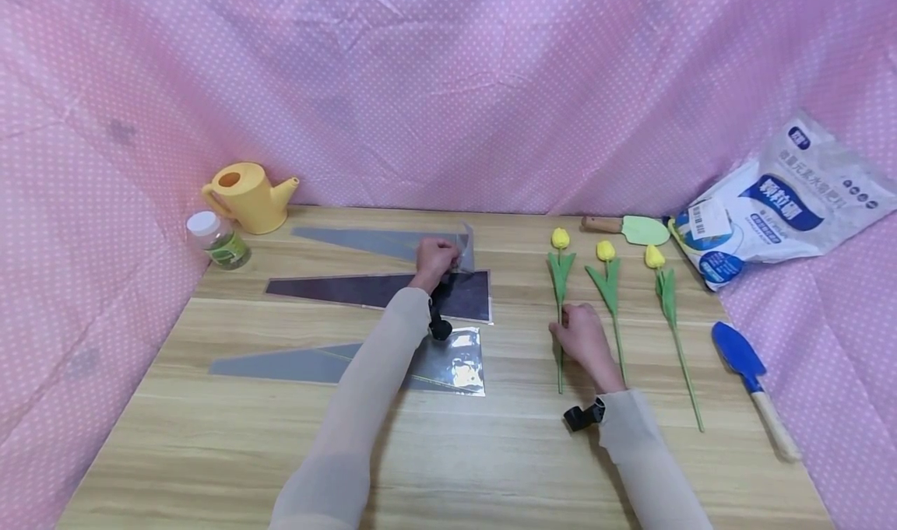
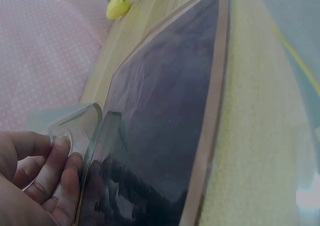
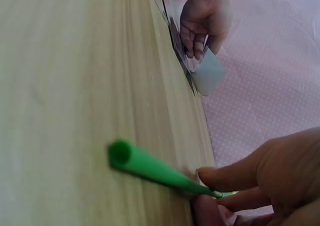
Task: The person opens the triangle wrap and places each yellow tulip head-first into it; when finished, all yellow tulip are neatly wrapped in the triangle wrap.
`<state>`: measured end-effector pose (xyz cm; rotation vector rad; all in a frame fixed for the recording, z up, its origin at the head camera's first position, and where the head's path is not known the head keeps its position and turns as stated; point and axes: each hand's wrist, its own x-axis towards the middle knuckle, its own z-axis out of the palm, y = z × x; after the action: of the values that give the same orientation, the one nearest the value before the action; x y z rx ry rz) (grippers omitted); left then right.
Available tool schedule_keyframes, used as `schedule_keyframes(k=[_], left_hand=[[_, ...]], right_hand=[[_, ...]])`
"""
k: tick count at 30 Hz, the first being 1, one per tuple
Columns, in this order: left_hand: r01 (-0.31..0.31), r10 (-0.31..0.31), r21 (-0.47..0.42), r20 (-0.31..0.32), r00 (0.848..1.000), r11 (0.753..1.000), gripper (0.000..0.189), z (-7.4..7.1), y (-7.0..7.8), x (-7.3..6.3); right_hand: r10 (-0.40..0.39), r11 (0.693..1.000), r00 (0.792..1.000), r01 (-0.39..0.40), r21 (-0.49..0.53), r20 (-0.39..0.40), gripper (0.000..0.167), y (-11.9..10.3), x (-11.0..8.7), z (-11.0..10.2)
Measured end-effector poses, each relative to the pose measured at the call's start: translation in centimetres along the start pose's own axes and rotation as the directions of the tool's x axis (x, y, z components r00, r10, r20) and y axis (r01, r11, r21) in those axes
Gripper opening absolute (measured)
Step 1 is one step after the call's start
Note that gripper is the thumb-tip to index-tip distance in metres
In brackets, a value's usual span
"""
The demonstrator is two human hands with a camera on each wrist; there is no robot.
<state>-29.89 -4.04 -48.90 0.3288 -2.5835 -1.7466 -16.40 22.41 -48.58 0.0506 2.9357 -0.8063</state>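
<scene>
Left hand (image 1: 436,261) pinches the wide end of the rear sleeve (image 1: 371,240), lengthwise near the worktop (image 1: 280,452)'s back edge; right hand (image 1: 585,335) pinches the leftmost tulip (image 1: 560,273), right of it, crosswise, bloom toward that edge.

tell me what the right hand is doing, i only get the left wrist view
Observer: The right hand pinches the leftmost tulip by its stem.
Operator: i see one yellow tulip head, are there more
Observer: Three tulips in all, with a middle tulip and a right tulip.
Operator: any tools around
Observer: Two trowels, a green trowel and a blue trowel.
</scene>
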Motion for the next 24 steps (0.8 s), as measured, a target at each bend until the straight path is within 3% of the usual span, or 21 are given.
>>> schedule_keyframes(k=[9,17,24], left_hand=[[-0.004,0.004,0.008,-0.005,1.0,1.0,0.015,0.03,-0.11,0.2],[-0.008,0.008,-0.004,-0.003,1.0,1.0,0.014,0.05,-0.05,0.13],[-0.012,0.012,-0.017,0.008,1.0,1.0,0.014,-0.04,0.08,-0.08]], right_hand=[[0.003,0.999,1.0,-0.002,0.032,-0.023,0.011,-0.26,0.08,-0.04],[0.055,0.978,0.998,-0.054,0.199,0.001,0.005,0.1,0.09,-0.26],[0.139,0.926,0.989,-0.149,0.346,0.054,0.04,0.15,0.15,-0.38]])
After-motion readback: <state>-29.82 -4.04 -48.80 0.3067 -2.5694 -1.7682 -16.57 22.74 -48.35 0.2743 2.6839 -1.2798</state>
